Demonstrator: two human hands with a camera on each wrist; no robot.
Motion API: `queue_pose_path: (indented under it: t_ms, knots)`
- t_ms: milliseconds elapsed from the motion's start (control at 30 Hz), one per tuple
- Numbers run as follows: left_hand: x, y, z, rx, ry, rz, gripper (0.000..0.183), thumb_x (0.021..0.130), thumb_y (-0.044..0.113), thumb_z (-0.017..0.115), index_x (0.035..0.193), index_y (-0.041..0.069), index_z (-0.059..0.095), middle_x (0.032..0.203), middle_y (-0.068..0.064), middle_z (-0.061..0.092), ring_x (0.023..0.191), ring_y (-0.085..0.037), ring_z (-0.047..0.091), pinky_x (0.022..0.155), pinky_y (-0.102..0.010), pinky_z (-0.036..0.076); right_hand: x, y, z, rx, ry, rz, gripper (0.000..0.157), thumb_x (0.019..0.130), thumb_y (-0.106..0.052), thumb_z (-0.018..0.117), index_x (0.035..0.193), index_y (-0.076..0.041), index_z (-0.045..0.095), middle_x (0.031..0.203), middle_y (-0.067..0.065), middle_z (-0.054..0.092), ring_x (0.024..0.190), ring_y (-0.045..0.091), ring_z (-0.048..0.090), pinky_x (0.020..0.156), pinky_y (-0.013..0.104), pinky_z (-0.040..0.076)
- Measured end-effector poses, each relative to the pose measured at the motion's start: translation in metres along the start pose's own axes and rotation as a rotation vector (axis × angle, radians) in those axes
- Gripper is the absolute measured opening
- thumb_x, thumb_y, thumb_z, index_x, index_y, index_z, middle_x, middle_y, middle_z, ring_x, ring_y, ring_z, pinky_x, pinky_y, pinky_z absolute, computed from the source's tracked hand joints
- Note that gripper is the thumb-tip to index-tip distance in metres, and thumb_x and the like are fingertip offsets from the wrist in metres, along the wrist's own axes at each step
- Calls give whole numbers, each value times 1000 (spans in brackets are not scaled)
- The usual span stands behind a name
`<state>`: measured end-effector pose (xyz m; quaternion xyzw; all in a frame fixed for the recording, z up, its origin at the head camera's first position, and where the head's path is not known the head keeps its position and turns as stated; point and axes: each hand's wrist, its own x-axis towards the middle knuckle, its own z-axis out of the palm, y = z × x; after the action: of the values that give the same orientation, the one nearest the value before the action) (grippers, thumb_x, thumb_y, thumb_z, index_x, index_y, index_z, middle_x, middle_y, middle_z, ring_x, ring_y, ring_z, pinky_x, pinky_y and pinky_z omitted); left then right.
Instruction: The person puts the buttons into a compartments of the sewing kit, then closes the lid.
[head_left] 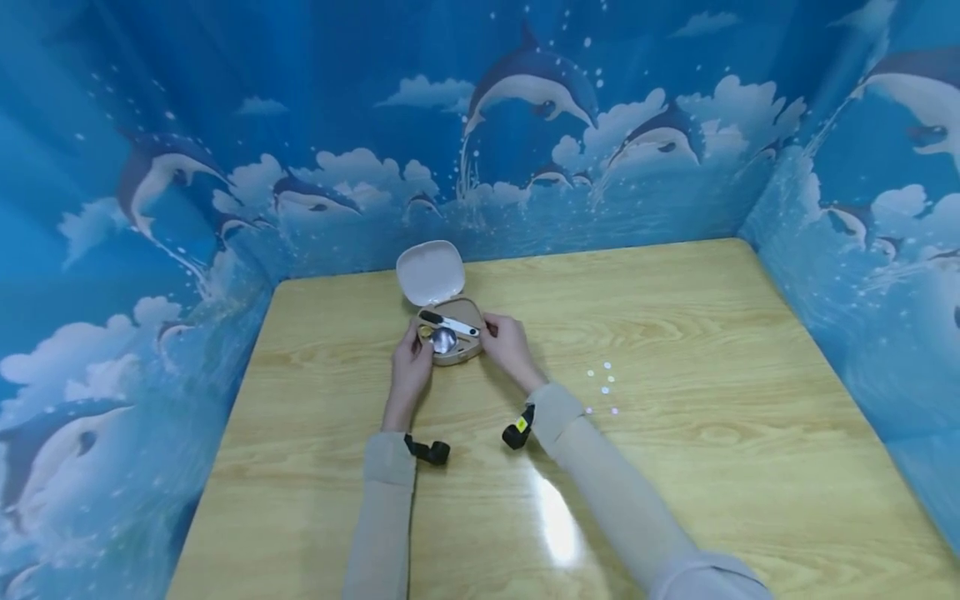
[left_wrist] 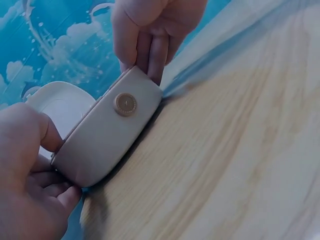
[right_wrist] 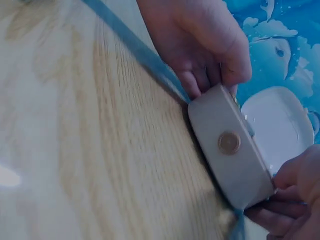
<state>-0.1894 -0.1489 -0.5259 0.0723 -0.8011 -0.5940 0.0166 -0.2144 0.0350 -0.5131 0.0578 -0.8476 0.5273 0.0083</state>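
"Case first: where is it?"

"Toward the far edge of the desk, nearer its far-left corner than its far-right. It's beige, smooth-walled and rounded at the corners, with a round, copper-toned button on the front."

"And the grip?"

"The left hand pinches the left end, thumb at the rim and fingers curled below. The right hand holds the right end in the same way. Whether the base touches the wood, I can't tell."

"How does the lid stand?"

"Flipped back toward the far edge: white, shallow, a softened square."

"What's inside?"

"A slim tool, black at one end and white along the rest, lying aslant. On its near side sits a round, mirror-bright silver piece, with a small gold-coloured piece just beside. Both are too small to name."

"Those specks?"

"Six pale little discs, scattered over the glossy wood grain to the right, well apart from the case. Dolphin-printed blue cloth rises behind the far edge."
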Motion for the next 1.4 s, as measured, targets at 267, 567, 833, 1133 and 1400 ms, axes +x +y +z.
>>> queue_pose_path:
  t_ms: [267, 567, 833, 1133, 1400]
  knots:
    - [-3, 5, 16, 53, -82, 66, 63, 97, 5, 48, 154, 0, 24, 161, -15, 23, 146, -27, 27, 118, -32, 27, -18, -1, -19, -145, 53, 34, 43, 91, -1, 57, 133, 6, 56, 110, 24, 69, 72, 24, 61, 56, 29, 53]
    - [-15, 1, 30, 139, -152, 176, 65, 95, 5, 49, 153, -5, 24, 159, -19, 24, 146, -28, 24, 120, -34, 23, -43, 2, -38, -220, 72, 25, 46, 85, 0, 60, 131, 3, 60, 82, 19, 69, 56, 20, 51, 45, 27, 43]
    - [-39, 5, 41, 186, -222, 213, 68, 94, 6, 50, 155, -4, 21, 159, -21, 24, 146, -29, 26, 120, -38, 21, -73, 6, -58, -209, 97, 49, 43, 85, -3, 62, 127, 3, 63, 104, 23, 71, 71, 25, 62, 55, 32, 53]
    - [-70, 4, 55, 225, -236, 222, 73, 93, 8, 52, 156, -1, 17, 160, -20, 25, 140, -32, 36, 120, -43, 22, -106, 11, -67, -209, 122, 43, 44, 84, -1, 62, 127, 9, 60, 98, 29, 70, 49, 15, 48, 39, 24, 40]
    - [-92, 4, 61, 235, -242, 218, 75, 92, 8, 52, 157, 1, 14, 161, -20, 21, 118, -30, 50, 117, -46, 31, -127, 15, -72, -203, 193, 4, 42, 80, -2, 65, 121, 9, 64, 94, 30, 70, 53, 19, 48, 41, 27, 39]
